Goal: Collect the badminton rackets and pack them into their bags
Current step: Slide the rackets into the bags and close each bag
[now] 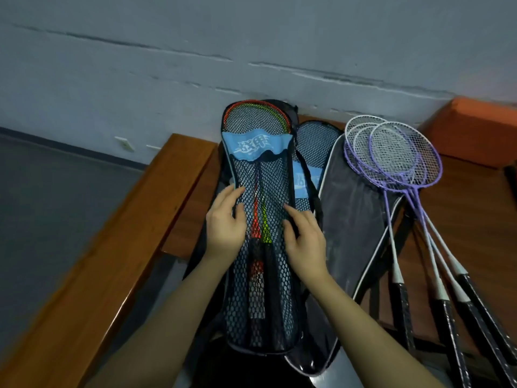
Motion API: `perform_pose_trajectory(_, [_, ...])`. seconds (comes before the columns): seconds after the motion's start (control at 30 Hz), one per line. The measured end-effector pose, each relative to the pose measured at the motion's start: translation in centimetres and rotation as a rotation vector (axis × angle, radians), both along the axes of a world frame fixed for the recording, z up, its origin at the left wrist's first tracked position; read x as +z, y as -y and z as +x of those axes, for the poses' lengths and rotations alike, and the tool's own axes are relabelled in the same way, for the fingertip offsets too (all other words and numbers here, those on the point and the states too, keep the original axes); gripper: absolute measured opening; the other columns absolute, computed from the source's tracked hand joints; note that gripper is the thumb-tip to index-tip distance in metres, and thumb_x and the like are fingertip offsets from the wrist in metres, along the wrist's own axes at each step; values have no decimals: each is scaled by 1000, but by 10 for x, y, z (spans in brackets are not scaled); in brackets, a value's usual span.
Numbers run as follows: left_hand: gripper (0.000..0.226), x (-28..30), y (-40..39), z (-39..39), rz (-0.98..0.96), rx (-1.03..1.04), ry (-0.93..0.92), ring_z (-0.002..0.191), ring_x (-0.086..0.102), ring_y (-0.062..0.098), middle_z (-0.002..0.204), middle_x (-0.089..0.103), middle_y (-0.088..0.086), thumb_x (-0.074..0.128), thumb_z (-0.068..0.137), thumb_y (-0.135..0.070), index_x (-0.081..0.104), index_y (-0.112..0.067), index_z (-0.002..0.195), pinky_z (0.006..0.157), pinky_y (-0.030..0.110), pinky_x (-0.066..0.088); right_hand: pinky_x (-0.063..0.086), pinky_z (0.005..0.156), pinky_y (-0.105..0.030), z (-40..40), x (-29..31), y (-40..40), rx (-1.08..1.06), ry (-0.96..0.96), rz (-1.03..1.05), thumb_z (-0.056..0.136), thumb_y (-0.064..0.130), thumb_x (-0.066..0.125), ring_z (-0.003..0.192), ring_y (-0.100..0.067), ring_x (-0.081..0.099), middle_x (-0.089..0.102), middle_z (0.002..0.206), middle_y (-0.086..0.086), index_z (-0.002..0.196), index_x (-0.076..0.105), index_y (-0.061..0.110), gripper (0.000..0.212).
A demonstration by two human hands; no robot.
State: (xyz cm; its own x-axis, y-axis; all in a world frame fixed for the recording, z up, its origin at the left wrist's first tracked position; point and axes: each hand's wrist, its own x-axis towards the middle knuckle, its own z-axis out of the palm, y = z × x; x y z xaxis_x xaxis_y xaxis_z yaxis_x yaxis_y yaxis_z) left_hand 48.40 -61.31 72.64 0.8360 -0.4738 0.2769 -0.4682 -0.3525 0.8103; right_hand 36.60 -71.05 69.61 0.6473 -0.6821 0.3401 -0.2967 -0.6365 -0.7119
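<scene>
A black mesh racket bag (260,289) with a blue label lies lengthwise in front of me. Inside it are a red racket (255,219) and a yellow-green racket (265,224), heads toward the wall. My left hand (225,228) rests on the bag's left side, fingers spread on the mesh. My right hand (303,242) presses the bag's right edge, fingers bent on the mesh. A second mesh bag (313,147) lies behind it. To the right lies a dark flat bag (352,228) with white piping. Several purple and white rackets (405,161) lie beside it.
Everything lies on a wooden table (461,208) with a raised wooden rail (117,247) on the left. A grey wall (251,51) stands behind. An orange cushion (475,130) sits at the far right. Grey floor (50,191) is at the left.
</scene>
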Motion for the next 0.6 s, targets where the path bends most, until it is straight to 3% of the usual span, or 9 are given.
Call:
perform_pose_trajectory(0.17, [39, 8, -13, 46, 59, -129, 38, 125, 45, 19, 135, 50, 11, 51, 90, -1, 52, -5, 129, 107, 22, 30, 45, 65, -35, 35, 8, -23, -46, 14, -21, 92, 15, 51, 79, -18, 53, 57, 90, -4, 123, 57, 7, 33])
perform_pose_trajectory(0.3, [41, -6, -16, 83, 215, -215, 10, 127, 42, 23, 135, 49, 10, 51, 91, -4, 47, -3, 132, 109, 26, 28, 47, 76, -37, 60, 0, -37, -78, -125, 51, 94, 15, 52, 90, -25, 57, 57, 102, -8, 127, 53, 7, 35])
perform_pose_trajectory(0.4, [41, -23, -24, 92, 290, -234, -57, 126, 41, 22, 135, 46, 11, 49, 93, -5, 44, 0, 133, 104, 18, 24, 48, 81, -40, 70, -11, -48, -89, -209, 125, 95, 16, 49, 96, -25, 55, 54, 110, -8, 132, 49, 10, 37])
perform_pose_trajectory(0.6, [42, -49, -39, 102, 257, -269, -48, 124, 42, 25, 134, 47, 12, 51, 90, -1, 46, 1, 132, 108, 25, 28, 48, 84, -42, 80, -22, -63, -116, -266, 167, 94, 12, 49, 102, -26, 54, 51, 118, -8, 138, 40, 14, 45])
